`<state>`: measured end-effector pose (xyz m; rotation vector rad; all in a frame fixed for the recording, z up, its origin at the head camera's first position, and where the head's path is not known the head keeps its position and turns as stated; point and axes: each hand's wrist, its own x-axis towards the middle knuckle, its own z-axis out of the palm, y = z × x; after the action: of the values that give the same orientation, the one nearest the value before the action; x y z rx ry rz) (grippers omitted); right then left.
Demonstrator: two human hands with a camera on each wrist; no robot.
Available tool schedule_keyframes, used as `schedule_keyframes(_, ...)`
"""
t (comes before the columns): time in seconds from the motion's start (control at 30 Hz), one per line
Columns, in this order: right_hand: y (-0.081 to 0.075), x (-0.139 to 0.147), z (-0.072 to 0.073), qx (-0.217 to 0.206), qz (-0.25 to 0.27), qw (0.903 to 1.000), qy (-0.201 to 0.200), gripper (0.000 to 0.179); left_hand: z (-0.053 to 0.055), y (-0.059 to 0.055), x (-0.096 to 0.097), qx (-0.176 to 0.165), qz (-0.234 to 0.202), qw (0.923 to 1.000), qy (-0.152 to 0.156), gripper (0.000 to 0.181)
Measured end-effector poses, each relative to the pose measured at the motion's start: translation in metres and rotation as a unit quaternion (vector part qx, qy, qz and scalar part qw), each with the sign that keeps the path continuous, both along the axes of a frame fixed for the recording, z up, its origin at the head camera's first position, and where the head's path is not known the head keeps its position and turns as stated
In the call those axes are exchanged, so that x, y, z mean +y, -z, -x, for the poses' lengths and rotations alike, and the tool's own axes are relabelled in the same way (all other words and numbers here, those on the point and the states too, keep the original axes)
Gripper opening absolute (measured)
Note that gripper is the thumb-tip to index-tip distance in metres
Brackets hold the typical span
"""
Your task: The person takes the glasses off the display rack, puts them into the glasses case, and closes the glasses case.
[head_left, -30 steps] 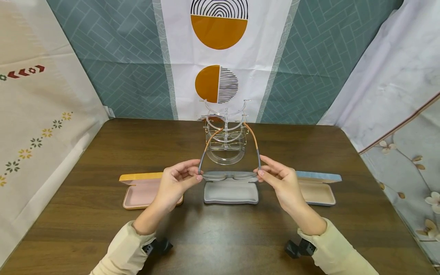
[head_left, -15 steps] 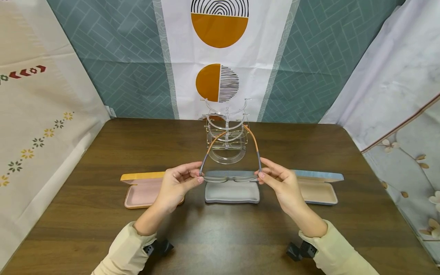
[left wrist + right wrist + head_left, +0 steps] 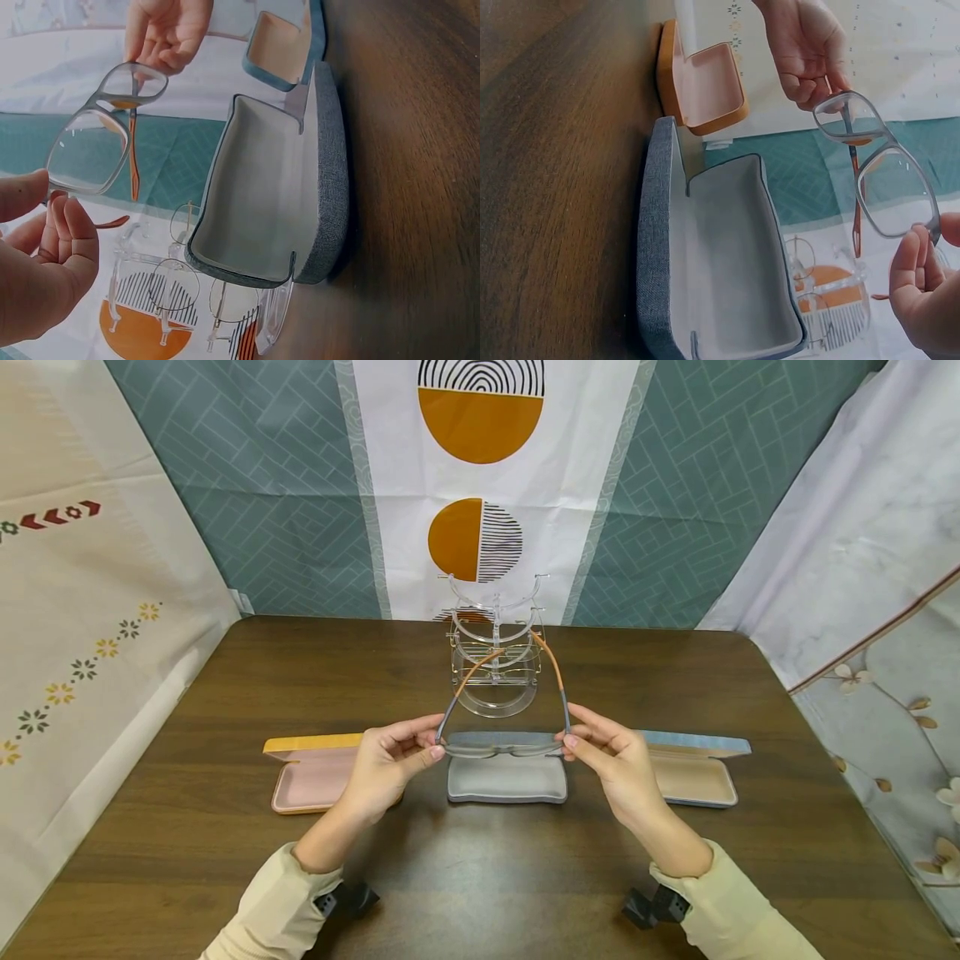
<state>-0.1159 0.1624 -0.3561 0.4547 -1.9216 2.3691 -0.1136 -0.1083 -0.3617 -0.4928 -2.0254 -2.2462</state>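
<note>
Both hands hold a pair of glasses with grey rims and temples that turn orange toward their tips. My left hand pinches the left corner of the frame, by the hinge, between thumb and fingers. At the opposite corner my right hand grips in the same way. The temples point away from me, the left one angled inward. Below the glasses stands a grey glasses case, lid up and facing me. In the left wrist view, the case's pale lining shows nothing inside.
A yellow case with pink lining lies open on the left, partly behind my left hand. On the right is an open blue case with beige lining. Behind the glasses rises a clear display stand bearing thin-rimmed glasses. Fabric hangs around the table.
The left temple of the glasses has swung slightly inward, its tip moving right. Both hands keep their grip and stay nearly in place over the grey case.
</note>
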Motion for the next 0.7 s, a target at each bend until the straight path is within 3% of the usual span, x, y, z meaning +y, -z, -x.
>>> schedule_keyframes(0.7, 0.0003, -0.0004, 0.0001, 0.001, 0.0, 1.0, 0.002, 0.038, 0.0003, 0.0027, -0.0007, 0.041, 0.029, 0.9986, 0.018, 0.031)
